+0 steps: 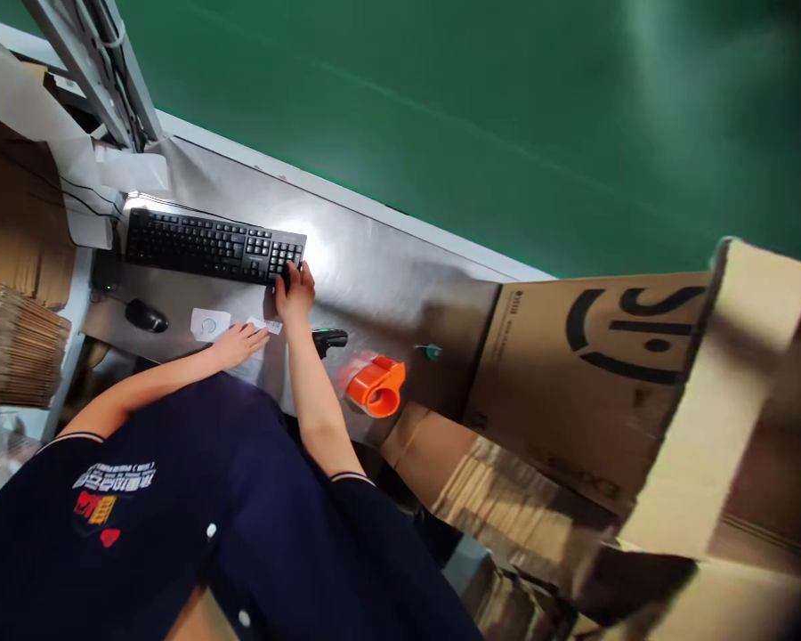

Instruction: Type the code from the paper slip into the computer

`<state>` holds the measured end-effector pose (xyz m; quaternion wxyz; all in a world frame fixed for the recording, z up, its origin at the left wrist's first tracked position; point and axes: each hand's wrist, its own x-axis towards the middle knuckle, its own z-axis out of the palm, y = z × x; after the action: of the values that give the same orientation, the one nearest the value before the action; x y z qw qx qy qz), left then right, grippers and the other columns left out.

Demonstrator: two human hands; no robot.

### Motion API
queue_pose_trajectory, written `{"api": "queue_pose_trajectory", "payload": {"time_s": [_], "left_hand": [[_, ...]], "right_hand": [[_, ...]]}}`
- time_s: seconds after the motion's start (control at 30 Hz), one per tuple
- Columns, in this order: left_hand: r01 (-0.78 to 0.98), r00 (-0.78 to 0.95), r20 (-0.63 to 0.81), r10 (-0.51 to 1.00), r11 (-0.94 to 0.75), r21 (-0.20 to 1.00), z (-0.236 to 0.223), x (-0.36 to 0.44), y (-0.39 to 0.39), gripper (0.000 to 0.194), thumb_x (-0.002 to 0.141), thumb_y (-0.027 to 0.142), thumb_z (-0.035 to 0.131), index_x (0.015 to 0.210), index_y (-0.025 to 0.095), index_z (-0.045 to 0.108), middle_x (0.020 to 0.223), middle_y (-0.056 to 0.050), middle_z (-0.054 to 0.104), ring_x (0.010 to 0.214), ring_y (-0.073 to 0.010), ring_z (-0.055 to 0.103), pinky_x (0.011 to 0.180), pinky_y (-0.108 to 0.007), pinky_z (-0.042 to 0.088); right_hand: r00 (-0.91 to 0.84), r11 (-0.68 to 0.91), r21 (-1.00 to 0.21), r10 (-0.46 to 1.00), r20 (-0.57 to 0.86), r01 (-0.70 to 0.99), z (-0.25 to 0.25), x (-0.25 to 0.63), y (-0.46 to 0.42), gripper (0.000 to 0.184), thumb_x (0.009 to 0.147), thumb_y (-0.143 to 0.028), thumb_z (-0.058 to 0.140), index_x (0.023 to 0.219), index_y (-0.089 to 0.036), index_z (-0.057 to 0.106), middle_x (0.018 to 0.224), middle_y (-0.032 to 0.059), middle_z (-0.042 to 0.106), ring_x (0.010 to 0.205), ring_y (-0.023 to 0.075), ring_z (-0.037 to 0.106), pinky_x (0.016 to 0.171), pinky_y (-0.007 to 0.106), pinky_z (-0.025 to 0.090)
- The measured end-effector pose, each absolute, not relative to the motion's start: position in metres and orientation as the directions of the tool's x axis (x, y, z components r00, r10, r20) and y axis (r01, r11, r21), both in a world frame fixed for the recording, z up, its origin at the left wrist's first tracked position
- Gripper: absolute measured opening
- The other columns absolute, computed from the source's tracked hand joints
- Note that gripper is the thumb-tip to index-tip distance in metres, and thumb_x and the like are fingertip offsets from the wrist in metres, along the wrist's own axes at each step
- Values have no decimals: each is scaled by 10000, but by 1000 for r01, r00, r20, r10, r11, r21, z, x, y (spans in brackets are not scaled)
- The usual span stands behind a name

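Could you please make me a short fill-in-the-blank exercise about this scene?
1. The right hand is at the number keys of the black ____.
2. The mouse lies nearer the left hand than the ____ hand.
3. The tape dispenser is coloured ____.
4. The broad surface beyond the table is coloured ____.

Missing words: keyboard; right; orange; green.

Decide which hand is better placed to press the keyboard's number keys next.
Probably the right hand: it is at the keyboard, by the number keys, while the left hand is farther, at a paper slip.
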<state>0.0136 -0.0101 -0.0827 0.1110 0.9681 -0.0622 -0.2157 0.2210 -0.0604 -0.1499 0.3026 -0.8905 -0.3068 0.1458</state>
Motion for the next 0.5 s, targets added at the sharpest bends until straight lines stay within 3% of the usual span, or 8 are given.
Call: {"api": "queue_pose_trajectory", "payload": {"time_s": [0.27,0.5], "left_hand": [[-64,911,-378,-164,-963,263,-89,12,-11,620,1024,185,476,1644,202,456,1715,-113,433,1405,-359,486,1005,-474,459],[-50,905,-393,-161,-959,277,-90,13,-10,627,1022,189,489,1647,218,447,1721,-109,425,1440,-363,472,1022,-474,463]], "right_hand": [[780,-666,-584,619,-87,463,-138,226,-49,474,1045,-414,493,1457,-215,616,1626,185,482,1496,332,455,1243,568,405],[734,-562,-643,679,-1,520,-124,211,-51,387,1020,-373,546,1339,-221,702,1662,172,403,1556,335,370,1280,582,351]]}}
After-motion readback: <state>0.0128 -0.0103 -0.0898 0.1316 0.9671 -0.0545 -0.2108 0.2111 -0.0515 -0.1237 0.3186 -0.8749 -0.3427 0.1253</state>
